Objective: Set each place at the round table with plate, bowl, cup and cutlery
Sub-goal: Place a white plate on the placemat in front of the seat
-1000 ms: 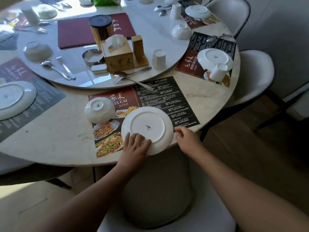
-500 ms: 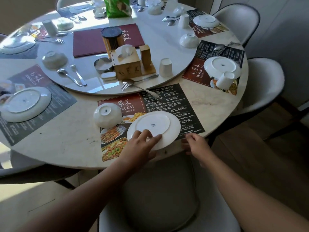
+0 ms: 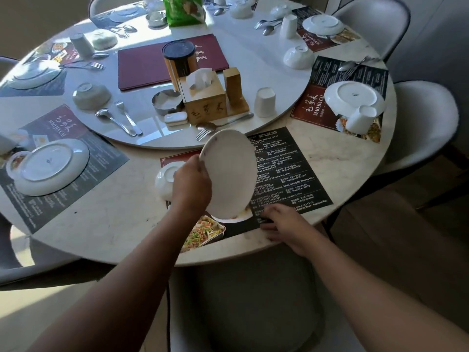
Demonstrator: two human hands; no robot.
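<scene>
My left hand (image 3: 192,183) grips the left rim of a white plate (image 3: 232,174) and holds it tilted up on edge over the menu placemat (image 3: 289,171) in front of me, its eating face turned toward me. The plate's lower edge rests near the mat. My right hand (image 3: 284,224) lies flat on the mat's near edge, fingers spread, holding nothing. An upside-down white bowl (image 3: 165,182) sits just left of my left hand. A fork and spoon (image 3: 215,127) lie on the turntable's near edge, beside an upside-down white cup (image 3: 264,102).
The glass turntable (image 3: 253,59) carries a wooden tissue box (image 3: 205,102), a dark canister, red menu folders and a green bag. Other places around the marble table (image 3: 114,219) hold upside-down plates (image 3: 52,166), bowls and cups. White chairs (image 3: 426,123) ring the table.
The plate lay upside-down and flat on the mat; my left hand has lifted its left edge and turned it up on its side. My right hand let go and moved onto the mat.
</scene>
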